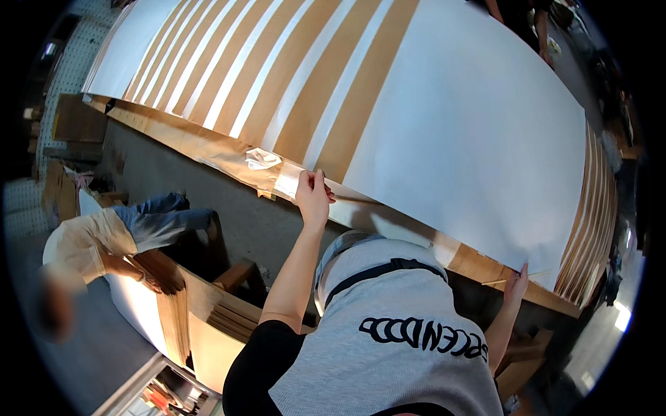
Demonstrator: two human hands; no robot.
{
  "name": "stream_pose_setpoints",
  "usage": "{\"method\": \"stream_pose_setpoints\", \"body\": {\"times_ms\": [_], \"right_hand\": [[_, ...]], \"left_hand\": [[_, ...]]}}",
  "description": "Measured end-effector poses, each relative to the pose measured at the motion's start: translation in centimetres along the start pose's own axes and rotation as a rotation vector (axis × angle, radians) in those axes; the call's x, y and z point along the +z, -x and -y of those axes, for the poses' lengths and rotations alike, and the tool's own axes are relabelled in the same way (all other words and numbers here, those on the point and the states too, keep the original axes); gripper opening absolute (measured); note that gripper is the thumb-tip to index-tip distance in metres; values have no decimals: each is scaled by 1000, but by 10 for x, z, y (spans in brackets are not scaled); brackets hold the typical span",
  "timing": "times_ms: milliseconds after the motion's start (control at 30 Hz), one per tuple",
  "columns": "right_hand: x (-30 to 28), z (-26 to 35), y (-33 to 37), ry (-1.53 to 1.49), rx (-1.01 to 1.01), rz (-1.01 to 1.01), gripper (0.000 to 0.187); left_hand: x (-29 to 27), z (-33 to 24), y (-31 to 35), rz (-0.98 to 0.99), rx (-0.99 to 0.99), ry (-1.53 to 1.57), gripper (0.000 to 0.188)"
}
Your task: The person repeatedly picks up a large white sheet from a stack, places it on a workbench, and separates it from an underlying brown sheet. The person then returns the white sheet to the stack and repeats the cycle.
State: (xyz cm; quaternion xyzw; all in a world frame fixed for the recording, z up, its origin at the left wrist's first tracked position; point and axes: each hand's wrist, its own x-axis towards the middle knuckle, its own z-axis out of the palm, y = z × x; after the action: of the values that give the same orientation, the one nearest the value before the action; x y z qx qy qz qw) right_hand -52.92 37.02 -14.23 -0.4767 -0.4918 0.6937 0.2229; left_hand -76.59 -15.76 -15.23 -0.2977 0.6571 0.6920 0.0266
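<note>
left hand (313, 192) pinching white sheet (472, 132) edge | right hand (516, 283) gripping thin wooden strip (510, 280)

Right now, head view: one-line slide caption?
Both hands, left hand and right hand, grip the near edge of a large white sheet.

Workshop: long bench (208, 142), stacked boards (173, 312)
</note>
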Motion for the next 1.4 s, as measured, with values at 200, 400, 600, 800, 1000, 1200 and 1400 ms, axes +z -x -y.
{"method": "stream_pose_setpoints", "body": {"times_ms": [200, 400, 600, 800, 1000, 1200, 1400], "right_hand": [[-5, 0, 2, 427, -43, 83, 41], [-7, -5, -1, 404, -144, 79, 41], [-6, -12, -3, 122, -63, 1, 41], [-2, -14, 3, 191, -70, -81, 46], [4, 2, 14, 157, -68, -66, 42], [7, 2, 12, 339, -77, -494, 35], [0, -22, -3, 186, -89, -473, 35]], "left_hand": [[4, -17, 12, -236, 319, -476, 23], [48, -39, 60, 420, 1115, -714, 14], [75, -28, 48, 730, 1141, -739, 14], [74, -16, 45, 749, 1061, -760, 14], [78, -14, 45, 746, 1135, -762, 14], [77, -11, 44, 772, 1038, -765, 13], [75, -11, 43, 786, 1093, -836, 11]]}}
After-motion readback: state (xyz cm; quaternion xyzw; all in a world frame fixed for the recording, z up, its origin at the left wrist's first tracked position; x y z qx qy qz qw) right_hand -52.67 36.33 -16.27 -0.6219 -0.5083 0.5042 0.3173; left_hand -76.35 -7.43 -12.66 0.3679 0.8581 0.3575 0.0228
